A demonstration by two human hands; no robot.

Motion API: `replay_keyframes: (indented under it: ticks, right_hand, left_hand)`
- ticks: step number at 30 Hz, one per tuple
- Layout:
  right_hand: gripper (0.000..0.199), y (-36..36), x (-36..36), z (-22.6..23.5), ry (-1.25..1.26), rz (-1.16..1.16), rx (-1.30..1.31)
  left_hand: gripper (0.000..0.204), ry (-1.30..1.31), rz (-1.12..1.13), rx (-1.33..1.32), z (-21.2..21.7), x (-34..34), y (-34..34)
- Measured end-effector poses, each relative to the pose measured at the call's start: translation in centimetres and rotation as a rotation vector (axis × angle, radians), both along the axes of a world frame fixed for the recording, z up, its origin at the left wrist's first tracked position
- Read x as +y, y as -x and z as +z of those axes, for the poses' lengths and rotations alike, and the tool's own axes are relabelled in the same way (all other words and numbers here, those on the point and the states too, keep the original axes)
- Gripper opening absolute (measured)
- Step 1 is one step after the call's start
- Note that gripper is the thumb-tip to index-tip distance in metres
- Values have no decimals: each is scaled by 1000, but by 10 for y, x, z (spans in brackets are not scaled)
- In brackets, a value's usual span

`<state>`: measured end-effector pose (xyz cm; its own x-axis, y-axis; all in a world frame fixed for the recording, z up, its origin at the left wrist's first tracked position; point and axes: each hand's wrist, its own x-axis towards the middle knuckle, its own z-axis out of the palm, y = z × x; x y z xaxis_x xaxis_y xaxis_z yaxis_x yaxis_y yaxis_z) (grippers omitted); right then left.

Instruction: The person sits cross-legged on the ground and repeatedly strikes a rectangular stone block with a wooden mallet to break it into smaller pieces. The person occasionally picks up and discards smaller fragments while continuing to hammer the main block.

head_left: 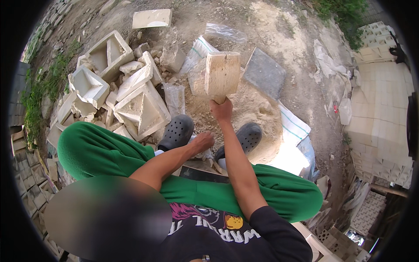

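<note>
My right hand is wrapped round the short handle of a wooden mallet. The mallet's blocky, worn head is raised over a heap of crushed tan rubble and powder. Lower and to the left, my left hand hangs between my feet with its fingers curled in. Its fingertips are turned away, so what they hold, if anything, is hidden. Beneath the rubble lies a white woven sack with thin blue-green stripes.
Broken cream-coloured mould blocks are piled left of my grey clogs. A grey square slab lies beyond the heap at right. One pale block sits farther off. Stacked pale blocks line the right side.
</note>
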<state>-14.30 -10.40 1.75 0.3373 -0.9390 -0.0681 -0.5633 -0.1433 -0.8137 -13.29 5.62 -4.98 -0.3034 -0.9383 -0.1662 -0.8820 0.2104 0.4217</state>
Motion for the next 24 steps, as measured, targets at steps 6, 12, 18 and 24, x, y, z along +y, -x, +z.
replay_keyframes:
  ticks: [6, 12, 18, 24]
  right_hand:
    - [32, 26, 15, -38, -447, -11, 359]
    - [29, 1, -3, 40, -149, 30, -4]
    - [40, 2, -6, 4, -81, 12, -17]
    - [54, 33, 17, -21, -283, 159, 499]
  left_hand:
    - [16, 5, 48, -20, 0, 1, 10]
    - [13, -26, 31, 17, 0, 5, 7]
    - [14, -1, 67, 20, -8, 1, 14]
    - [13, -116, 68, 39, 8, -3, 14]
